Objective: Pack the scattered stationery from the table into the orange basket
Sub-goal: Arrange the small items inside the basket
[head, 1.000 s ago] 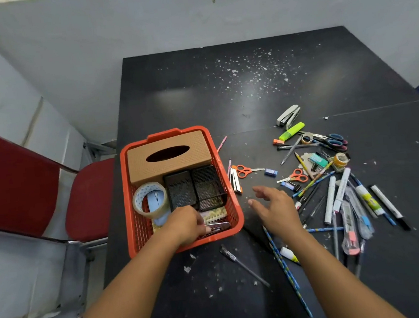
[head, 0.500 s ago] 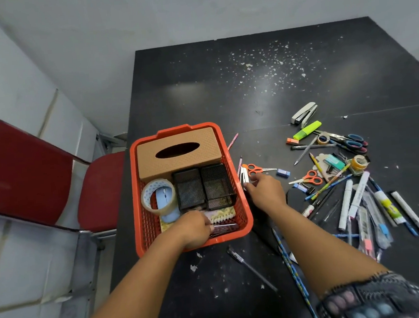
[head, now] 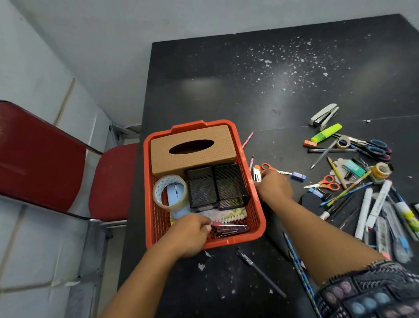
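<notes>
- Sitting at frame centre on the black table [head: 223,94], the orange basket [head: 257,227] holds stationery.
- Left hand [head: 191,232] pinches a pink item [head: 218,224] inside.
- Right hand [head: 273,187] curls beside the small stapler [head: 256,173]; grasp unclear.

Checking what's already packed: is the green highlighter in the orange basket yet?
No, the green highlighter lies on the black table to the right of the orange basket, near the stapler.
</notes>
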`<state>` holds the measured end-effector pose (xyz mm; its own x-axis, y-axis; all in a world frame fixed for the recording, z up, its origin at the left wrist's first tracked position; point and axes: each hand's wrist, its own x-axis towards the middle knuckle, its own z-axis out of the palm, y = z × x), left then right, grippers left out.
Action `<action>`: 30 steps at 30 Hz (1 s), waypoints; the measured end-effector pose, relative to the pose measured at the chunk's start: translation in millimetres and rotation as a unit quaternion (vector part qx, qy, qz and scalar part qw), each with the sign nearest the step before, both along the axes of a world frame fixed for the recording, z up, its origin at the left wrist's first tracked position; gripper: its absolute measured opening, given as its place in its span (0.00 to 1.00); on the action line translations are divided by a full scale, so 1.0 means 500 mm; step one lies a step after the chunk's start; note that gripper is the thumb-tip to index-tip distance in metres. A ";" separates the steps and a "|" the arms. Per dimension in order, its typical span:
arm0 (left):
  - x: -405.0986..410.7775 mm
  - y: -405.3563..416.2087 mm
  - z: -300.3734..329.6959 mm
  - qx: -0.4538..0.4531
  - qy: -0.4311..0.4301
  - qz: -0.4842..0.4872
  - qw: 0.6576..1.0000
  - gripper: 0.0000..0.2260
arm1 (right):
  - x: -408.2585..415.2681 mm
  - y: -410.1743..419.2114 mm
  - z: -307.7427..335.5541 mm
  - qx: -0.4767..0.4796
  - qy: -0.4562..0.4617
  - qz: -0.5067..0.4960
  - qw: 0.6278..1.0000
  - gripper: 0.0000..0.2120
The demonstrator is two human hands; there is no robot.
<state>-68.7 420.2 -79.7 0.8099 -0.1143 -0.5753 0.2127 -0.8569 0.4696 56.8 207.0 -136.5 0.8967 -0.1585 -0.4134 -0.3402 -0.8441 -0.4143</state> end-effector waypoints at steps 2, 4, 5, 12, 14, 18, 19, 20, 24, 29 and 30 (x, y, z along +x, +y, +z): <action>-0.010 0.014 -0.002 -0.015 -0.022 0.026 0.999 0.17 | -0.001 -0.004 0.006 0.020 0.012 -0.017 1.000 0.16; -0.017 0.025 -0.002 -0.033 -0.048 0.062 0.996 0.17 | -0.004 -0.012 0.018 0.055 0.021 -0.048 0.997 0.17; -0.020 0.029 0.000 -0.044 -0.066 0.081 0.994 0.16 | -0.010 -0.016 0.026 0.074 0.016 -0.069 0.995 0.17; -0.015 0.033 0.022 -0.122 -0.196 0.188 0.955 0.12 | -0.086 -0.037 0.121 0.287 -0.129 -0.098 0.944 0.04; -0.008 0.030 0.029 -0.130 -0.218 0.201 0.946 0.10 | -0.111 -0.029 0.147 0.327 -0.157 -0.037 0.931 0.03; -0.006 0.027 0.037 -0.127 -0.245 0.216 0.937 0.09 | -0.163 0.015 0.173 0.207 -0.183 0.182 0.944 0.08; -0.010 0.028 0.037 -0.126 -0.246 0.217 0.936 0.09 | -0.172 0.027 0.176 0.127 -0.183 0.252 0.942 0.11; -0.017 0.029 0.036 -0.122 -0.246 0.215 0.937 0.09 | -0.179 0.040 0.176 0.043 -0.178 0.316 0.931 0.13; -0.050 0.036 0.018 -0.095 -0.233 0.196 0.948 0.10 | -0.192 0.093 0.167 -0.138 -0.135 0.426 0.884 0.10; -0.083 0.032 -0.007 -0.062 -0.217 0.162 0.960 0.10 | -0.176 0.124 0.161 -0.217 -0.102 0.448 0.861 0.11; -0.087 0.029 -0.010 -0.061 -0.210 0.161 0.962 0.10 | -0.174 0.128 0.158 -0.226 -0.103 0.451 0.857 0.12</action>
